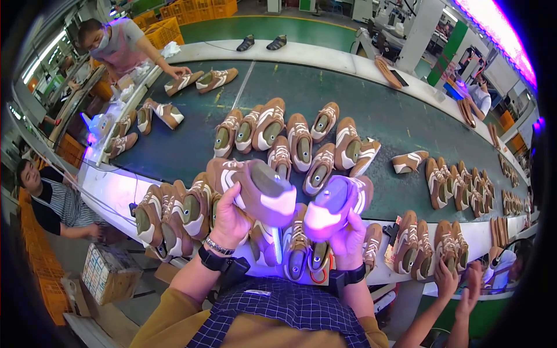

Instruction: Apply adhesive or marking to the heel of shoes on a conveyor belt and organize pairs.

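Observation:
My left hand (231,219) is wrapped round a brown sneaker (243,188) with white stripes and a white heel patch, a dark green shoe last filling its opening. In my right hand (349,240) is a second, similar sneaker (328,217), heel toward me and lit purple, also with a last inside. Both are lifted side by side above the white ledge in front of me, tilted so their heels show. Below them on the ledge stand several more sneakers (297,249), partly hidden by my hands.
A dark green conveyor belt (371,122) carries many like sneakers. A red-handled tool (322,272) lies by the near edge. Along the far ledge are two dark shoes (277,42) and brown soles (387,72). Co-workers stand at left; another person's hands (449,284) touch sneakers at right.

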A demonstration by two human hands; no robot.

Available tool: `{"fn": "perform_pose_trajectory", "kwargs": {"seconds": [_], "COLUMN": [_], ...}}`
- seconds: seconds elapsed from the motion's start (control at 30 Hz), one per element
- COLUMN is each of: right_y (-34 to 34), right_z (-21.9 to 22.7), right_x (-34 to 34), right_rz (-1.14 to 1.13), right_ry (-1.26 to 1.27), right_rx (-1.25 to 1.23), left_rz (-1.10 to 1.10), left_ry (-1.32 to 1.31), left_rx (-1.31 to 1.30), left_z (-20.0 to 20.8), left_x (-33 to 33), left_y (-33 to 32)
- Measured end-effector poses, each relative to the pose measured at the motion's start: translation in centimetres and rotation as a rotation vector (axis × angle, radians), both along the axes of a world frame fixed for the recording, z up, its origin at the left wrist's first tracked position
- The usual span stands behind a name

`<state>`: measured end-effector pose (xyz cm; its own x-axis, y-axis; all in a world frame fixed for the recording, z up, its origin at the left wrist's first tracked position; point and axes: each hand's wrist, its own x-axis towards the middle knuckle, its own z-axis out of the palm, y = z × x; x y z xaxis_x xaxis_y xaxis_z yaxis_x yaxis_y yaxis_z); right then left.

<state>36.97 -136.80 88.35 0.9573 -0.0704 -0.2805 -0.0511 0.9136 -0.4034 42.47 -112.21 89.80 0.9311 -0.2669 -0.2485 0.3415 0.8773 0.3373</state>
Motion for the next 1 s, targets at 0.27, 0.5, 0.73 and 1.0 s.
{"fn": "perform_pose_trajectory", "kwargs": {"seconds": [0.27,0.5,0.73,1.0], "right_y": [1.7,2.3,2.4,2.1], "right_z": [0.9,1.0,1.0,0.6], "right_x": [0.7,1.0,1.4,1.1], "right_rz": [-0.137,-0.188,-0.187,-0.175], "right_ry": [0.083,0.118,0.133,0.107], "right_rx": [-0.102,-0.110,-0.125,-0.188], "left_rz": [0.128,0.110,0.068,0.054], "left_ry": [0.086,0.125,0.117,0.092], "left_rx": [0.166,0.184,0.173,0.212], "left_z": [-1.0,-0.9,-1.3,-2.3], "left_x": [-0.6,-0.4,0.0,-0.1], "left_y": [-0.4,-1.3,-1.4,-1.4]}}
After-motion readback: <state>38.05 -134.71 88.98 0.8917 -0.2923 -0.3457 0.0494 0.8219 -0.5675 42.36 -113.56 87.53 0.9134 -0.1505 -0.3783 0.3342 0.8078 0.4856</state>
